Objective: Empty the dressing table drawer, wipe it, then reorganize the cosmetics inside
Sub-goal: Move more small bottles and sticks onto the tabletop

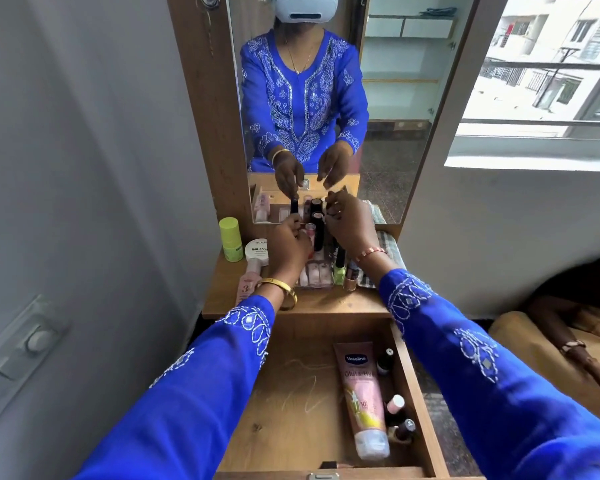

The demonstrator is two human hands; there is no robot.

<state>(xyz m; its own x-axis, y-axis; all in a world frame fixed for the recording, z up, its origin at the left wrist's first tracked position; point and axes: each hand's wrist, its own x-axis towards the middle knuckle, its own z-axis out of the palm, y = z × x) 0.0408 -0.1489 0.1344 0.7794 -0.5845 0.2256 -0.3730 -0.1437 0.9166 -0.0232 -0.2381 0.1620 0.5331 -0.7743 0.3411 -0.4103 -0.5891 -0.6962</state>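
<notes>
The dressing table drawer (284,393) is pulled out below me. A pink Vaseline tube (361,393) lies in it, with three small nail polish bottles (395,407) along its right wall. On the tabletop a clear organizer (314,275) holds lipsticks (317,233) and small items. My left hand (290,242) reaches over its back left corner; the mirror shows it pinching a dark tube. My right hand (350,225) hovers over the organizer's right side with loosely curled fingers, and nothing shows in it.
A green bottle (231,239), a white nail polish remover jar (257,251) and a pink tube (250,282) stand left of the organizer. A checked cloth (390,251) lies to its right. Another person's arm (582,355) rests on bedding at the far right.
</notes>
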